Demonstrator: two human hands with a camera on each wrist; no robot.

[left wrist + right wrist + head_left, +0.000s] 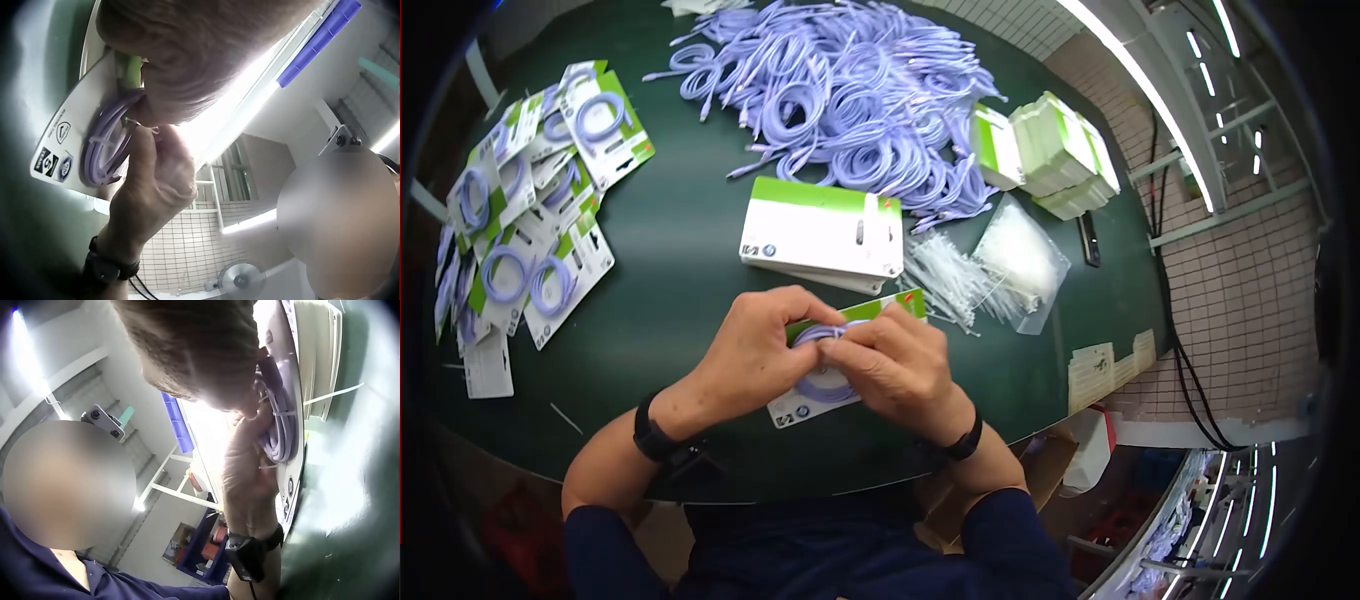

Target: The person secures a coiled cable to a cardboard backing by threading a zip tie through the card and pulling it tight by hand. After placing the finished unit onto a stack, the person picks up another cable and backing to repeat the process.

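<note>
A coil of lilac cable (828, 391) lies against a white and green backing card (784, 412) at the table's near edge. My left hand (752, 346) grips the coil at its upper left, thumb and bent index finger close together. From the right, my right hand (907, 368) pinches a thin white cable tie (154, 130) at the coil, its fingertips right beside the left thumb. Another white tie band (100, 140) crosses the coil in the left wrist view. Behind the card, a tie tail (334, 394) sticks out in the right wrist view. The fingers hide part of the coil.
A stack of blank cards (820, 225) stands just beyond the hands. Loose cable ties (955, 280) and a clear bag (1025, 262) lie right of it. A large cable heap (850, 90) is behind, card stacks (1050, 150) at right, carded cables (520, 215) at left.
</note>
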